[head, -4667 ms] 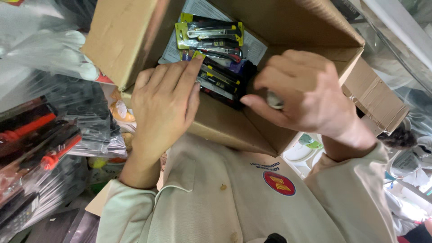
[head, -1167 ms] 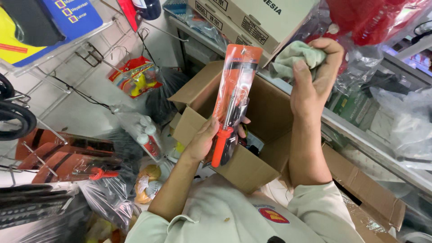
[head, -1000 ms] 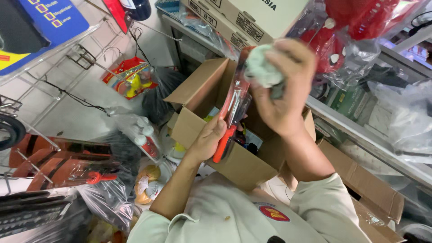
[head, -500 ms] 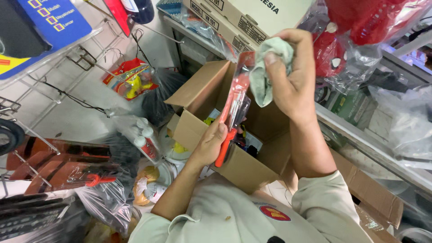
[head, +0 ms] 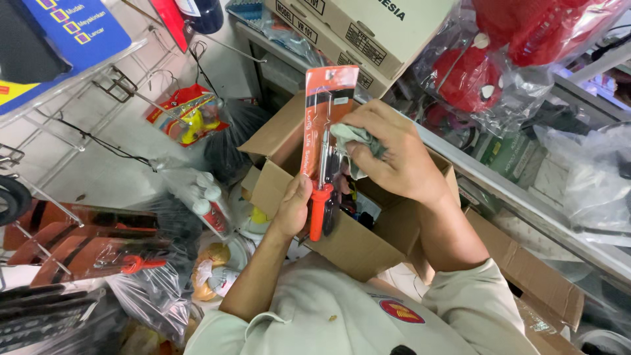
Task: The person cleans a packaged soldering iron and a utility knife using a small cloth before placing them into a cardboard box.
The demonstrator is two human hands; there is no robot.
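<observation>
Pack (head: 327,125) upright above box (head: 342,243): left hand (head: 294,209) grips its bottom, right hand (head: 394,154) presses rag (head: 355,138) on its face. Wiping looks mid-way; pack not yet boxed.

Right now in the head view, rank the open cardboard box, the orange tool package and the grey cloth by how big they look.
1. Open cardboard box, largest, though partly hidden.
2. Orange tool package, held by the left hand.
3. Grey cloth, smallest, bunched in the right hand.
</observation>
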